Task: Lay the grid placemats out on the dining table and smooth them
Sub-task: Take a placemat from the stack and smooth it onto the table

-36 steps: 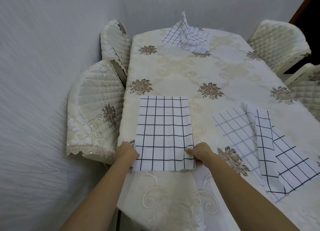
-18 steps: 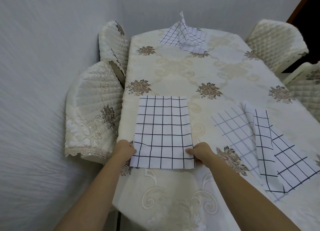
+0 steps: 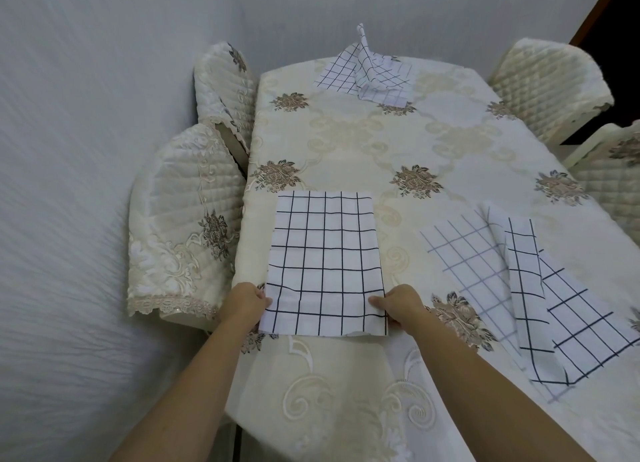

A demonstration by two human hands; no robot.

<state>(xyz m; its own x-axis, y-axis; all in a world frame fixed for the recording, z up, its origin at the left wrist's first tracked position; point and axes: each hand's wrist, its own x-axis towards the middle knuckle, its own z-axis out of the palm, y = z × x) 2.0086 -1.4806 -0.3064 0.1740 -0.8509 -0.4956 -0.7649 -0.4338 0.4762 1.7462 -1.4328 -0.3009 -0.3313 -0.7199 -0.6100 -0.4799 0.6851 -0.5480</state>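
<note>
While both hands pinch its near corners, left hand (image 3: 244,302) and right hand (image 3: 401,306) each clamped on an edge, the grid placemat (image 3: 327,264) lies flat at the worktop's (image 3: 363,139) near left, a rumpled placemat (image 3: 526,288) to its right

Near placemat (image 3: 325,261) left of crumpled placemats (image 3: 512,288), perhaps 2

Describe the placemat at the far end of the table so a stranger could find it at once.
Start at the dining table and look to its far edge, by the wall. The far placemat lies there, alone. Unlike the other grid mats, one corner of it stands up in a peak.
</note>
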